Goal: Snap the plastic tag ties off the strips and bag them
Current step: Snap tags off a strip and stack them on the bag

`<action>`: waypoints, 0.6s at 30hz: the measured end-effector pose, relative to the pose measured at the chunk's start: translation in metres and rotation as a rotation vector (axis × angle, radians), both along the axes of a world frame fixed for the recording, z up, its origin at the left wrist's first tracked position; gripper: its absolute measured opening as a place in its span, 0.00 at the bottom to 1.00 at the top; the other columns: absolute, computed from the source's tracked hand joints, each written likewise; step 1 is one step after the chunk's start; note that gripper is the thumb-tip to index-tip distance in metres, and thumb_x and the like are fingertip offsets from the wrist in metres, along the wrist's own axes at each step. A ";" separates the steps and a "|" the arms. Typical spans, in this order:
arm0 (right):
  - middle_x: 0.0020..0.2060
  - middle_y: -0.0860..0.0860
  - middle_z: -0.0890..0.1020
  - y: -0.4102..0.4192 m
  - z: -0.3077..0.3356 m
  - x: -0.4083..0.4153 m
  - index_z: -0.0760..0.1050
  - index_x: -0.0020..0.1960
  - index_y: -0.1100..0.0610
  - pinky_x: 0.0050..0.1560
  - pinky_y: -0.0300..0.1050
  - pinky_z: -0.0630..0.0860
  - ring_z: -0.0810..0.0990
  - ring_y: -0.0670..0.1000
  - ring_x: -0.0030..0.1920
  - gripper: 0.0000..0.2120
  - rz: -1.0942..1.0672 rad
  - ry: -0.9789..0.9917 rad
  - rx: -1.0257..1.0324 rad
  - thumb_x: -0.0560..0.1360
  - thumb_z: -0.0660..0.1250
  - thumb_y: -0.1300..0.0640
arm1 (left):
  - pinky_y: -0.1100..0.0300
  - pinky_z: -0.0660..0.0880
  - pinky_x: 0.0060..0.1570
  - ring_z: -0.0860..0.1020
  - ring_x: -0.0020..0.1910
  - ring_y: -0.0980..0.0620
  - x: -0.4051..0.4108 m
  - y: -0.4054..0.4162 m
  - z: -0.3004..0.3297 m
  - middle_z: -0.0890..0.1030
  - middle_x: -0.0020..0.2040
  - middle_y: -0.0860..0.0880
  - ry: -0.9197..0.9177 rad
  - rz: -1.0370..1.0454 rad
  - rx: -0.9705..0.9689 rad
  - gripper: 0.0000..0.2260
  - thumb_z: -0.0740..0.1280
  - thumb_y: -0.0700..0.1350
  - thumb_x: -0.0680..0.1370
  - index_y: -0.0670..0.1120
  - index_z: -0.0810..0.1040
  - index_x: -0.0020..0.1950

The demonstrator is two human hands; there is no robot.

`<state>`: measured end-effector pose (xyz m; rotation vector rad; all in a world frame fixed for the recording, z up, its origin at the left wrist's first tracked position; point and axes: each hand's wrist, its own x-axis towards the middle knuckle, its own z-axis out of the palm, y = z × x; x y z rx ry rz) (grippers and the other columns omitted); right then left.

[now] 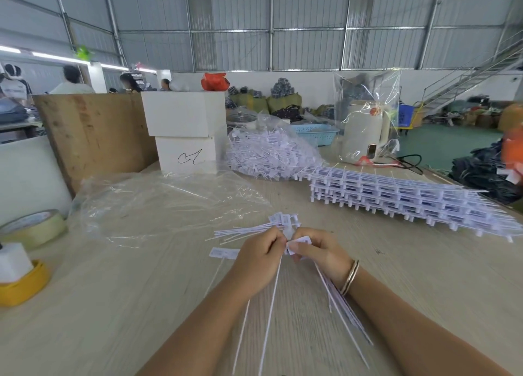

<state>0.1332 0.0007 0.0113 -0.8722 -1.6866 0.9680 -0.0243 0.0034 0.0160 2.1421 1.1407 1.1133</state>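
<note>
Gripping a fan of thin white plastic tag ties (249,230), the left hand (259,258) is curling its fingers tight round the bunch, w/ the tie tails fanning out left and the small printed tag heads sticking up just above the knuckles. Right hand (319,252), w/ a metal bangle (350,277) on the wrist, is pinching a white tag head between thumb & fingertips, touching the left hand's bunch; several long tie tails are trailing down under both wrists toward the near edge of the pale wood-grain table (113,305). One loose tag tie (223,253) is lying flat on the table just left of the left hand.

Sitting further back on the right is a stack of white moulded tie strips (410,198), still whole. Behind the hands a clear plastic bag stuffed w/ loose ties (268,152) is slumping beside two stacked white boxes (184,132). An empty, crumpled clear plastic sheet or bag (158,203) is spreading across the table's left-middle. At far left a roll of cream tape (34,227) and a yellow tape roll w/ a white foam block in it (21,280) are resting near the edge. A cream electric kettle wrapped in clear film (363,132) is standing at the back.
</note>
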 end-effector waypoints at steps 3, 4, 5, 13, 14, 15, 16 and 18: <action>0.27 0.46 0.74 0.000 -0.002 -0.001 0.75 0.36 0.63 0.35 0.33 0.68 0.71 0.42 0.30 0.08 -0.023 -0.108 0.049 0.74 0.68 0.63 | 0.67 0.61 0.30 0.67 0.27 0.62 -0.003 0.002 -0.001 0.66 0.28 0.55 -0.035 0.024 -0.020 0.14 0.60 0.41 0.80 0.53 0.68 0.35; 0.27 0.45 0.75 0.000 -0.002 -0.001 0.76 0.36 0.61 0.36 0.33 0.68 0.71 0.42 0.30 0.08 -0.029 -0.098 0.052 0.74 0.68 0.62 | 0.66 0.61 0.30 0.66 0.27 0.61 -0.002 0.003 0.000 0.66 0.28 0.55 -0.069 0.015 -0.063 0.14 0.60 0.42 0.80 0.52 0.68 0.35; 0.27 0.45 0.76 0.000 -0.001 -0.002 0.76 0.36 0.57 0.36 0.34 0.69 0.72 0.42 0.31 0.07 -0.034 -0.070 0.048 0.73 0.68 0.59 | 0.66 0.60 0.30 0.64 0.28 0.61 -0.002 0.005 0.001 0.66 0.29 0.55 -0.109 -0.003 -0.107 0.13 0.60 0.42 0.80 0.51 0.69 0.35; 0.28 0.50 0.77 0.001 0.001 0.001 0.77 0.33 0.55 0.36 0.39 0.72 0.74 0.47 0.30 0.08 0.091 0.244 -0.098 0.71 0.66 0.60 | 0.65 0.63 0.32 0.68 0.30 0.59 -0.005 0.005 0.005 0.71 0.27 0.57 -0.325 -0.091 -0.303 0.14 0.58 0.41 0.81 0.48 0.73 0.36; 0.28 0.51 0.76 0.002 0.002 0.006 0.75 0.33 0.58 0.36 0.41 0.71 0.73 0.48 0.30 0.09 0.071 0.312 -0.116 0.72 0.65 0.61 | 0.67 0.63 0.30 0.68 0.28 0.60 -0.008 0.006 0.007 0.72 0.25 0.58 -0.399 -0.092 -0.324 0.14 0.58 0.41 0.81 0.47 0.74 0.36; 0.28 0.52 0.74 0.002 0.003 0.012 0.73 0.33 0.61 0.37 0.42 0.69 0.71 0.49 0.30 0.08 0.030 0.349 -0.115 0.71 0.63 0.61 | 0.68 0.63 0.28 0.68 0.27 0.61 -0.012 0.008 0.009 0.72 0.24 0.58 -0.470 -0.085 -0.336 0.14 0.58 0.40 0.81 0.46 0.74 0.36; 0.28 0.53 0.72 0.003 0.003 0.018 0.70 0.34 0.63 0.38 0.44 0.66 0.69 0.50 0.31 0.08 -0.031 0.344 -0.097 0.71 0.62 0.62 | 0.68 0.64 0.28 0.69 0.26 0.61 -0.016 0.011 0.011 0.72 0.25 0.57 -0.523 -0.070 -0.331 0.14 0.58 0.39 0.81 0.45 0.75 0.36; 0.30 0.54 0.70 0.004 0.003 0.026 0.68 0.34 0.61 0.39 0.44 0.64 0.67 0.49 0.33 0.09 -0.151 0.238 -0.014 0.73 0.62 0.63 | 0.69 0.65 0.30 0.70 0.27 0.61 -0.020 0.013 0.011 0.73 0.27 0.54 -0.568 -0.042 -0.295 0.15 0.58 0.35 0.80 0.44 0.76 0.35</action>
